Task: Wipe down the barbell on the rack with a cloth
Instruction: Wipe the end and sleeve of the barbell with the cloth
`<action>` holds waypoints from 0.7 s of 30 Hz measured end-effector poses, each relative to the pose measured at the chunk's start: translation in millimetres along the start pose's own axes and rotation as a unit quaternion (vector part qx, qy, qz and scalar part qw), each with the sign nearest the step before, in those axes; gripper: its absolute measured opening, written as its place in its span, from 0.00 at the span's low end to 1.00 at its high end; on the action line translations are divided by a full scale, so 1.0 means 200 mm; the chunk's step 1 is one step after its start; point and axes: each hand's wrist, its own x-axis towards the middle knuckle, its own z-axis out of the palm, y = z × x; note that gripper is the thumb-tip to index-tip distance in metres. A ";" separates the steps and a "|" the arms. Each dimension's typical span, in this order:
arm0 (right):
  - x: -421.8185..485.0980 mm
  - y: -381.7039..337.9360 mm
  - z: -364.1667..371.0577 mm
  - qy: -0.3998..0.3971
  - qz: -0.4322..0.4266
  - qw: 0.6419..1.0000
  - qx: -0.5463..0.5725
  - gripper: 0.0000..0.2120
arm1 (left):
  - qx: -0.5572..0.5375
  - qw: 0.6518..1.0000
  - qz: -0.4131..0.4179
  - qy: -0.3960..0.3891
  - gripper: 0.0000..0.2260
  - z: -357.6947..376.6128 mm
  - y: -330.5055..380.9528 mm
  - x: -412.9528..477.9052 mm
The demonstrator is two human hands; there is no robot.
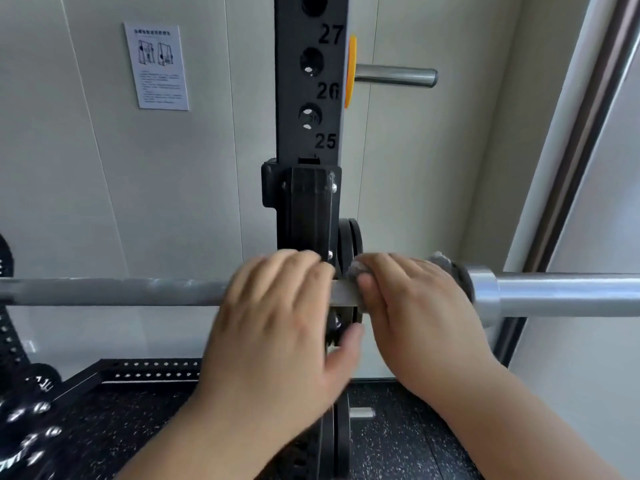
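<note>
One barbell [121, 291], axis left-right, cloth [446, 266] on it

The black rack upright [289, 98] carries the numbers 27 [330, 33], 26 [328, 90] and 25 [325, 141] in black, one below another down its right edge beside the holes. Left of the upright, a white sheet [156, 65] on the wall bears two diagrams and lines of print too small to read. Far lower left of the upright, white markings on dark plates [34, 410] are blurred beyond reading.
</note>
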 end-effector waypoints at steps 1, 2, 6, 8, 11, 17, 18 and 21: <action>-0.03 0.00 0.01 -0.015 -0.008 1.000 -0.014 0.13 | 0.007 0.999 -0.028 -0.020 0.31 0.01 -0.06 -0.01; -0.05 0.00 0.01 -0.027 -0.015 0.999 -0.027 0.15 | 0.009 0.998 -0.046 -0.042 0.34 0.02 -0.12 -0.01; -0.12 0.02 -0.05 -0.032 0.000 0.993 -0.114 0.15 | 0.002 0.998 -0.009 -0.056 0.40 0.06 -0.25 -0.05; -0.14 0.00 -0.04 -0.015 0.020 0.990 -0.140 0.13 | -0.004 0.999 0.001 -0.035 0.39 0.07 -0.26 -0.07; -0.13 -0.02 0.03 0.029 0.019 0.996 -0.077 0.11 | 0.011 1.000 -0.007 -0.018 0.39 0.10 -0.23 -0.09; -0.21 -0.02 0.08 0.008 -0.051 0.999 0.004 0.21 | 0.026 1.000 -0.001 0.001 0.38 0.15 -0.23 -0.09; -0.22 0.00 0.05 -0.004 -0.056 0.998 -0.031 0.22 | 0.026 1.000 0.000 0.009 0.38 0.15 -0.23 -0.09; -0.20 0.05 -0.02 -0.013 -0.019 0.991 -0.133 0.23 | 0.017 0.999 -0.006 0.030 0.38 0.18 -0.22 -0.09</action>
